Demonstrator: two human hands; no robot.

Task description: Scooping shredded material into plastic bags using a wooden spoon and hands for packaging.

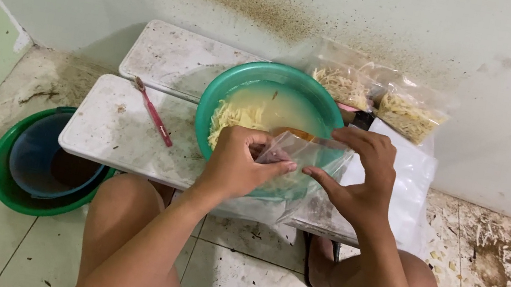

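We see the left hand (239, 165) and right hand (362, 176) pinching a clear plastic bag (306, 156) above a green basin (221, 99) of shredded food.

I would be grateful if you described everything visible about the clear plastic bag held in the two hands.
The clear plastic bag is small, thin and see-through, crumpled, and looks empty. The left hand pinches its near edge between thumb and fingers, while the right hand grips its other side, as if parting the mouth. It is held in the air just above the near rim of the green basin, which holds pale shredded strands and rests on a white board.
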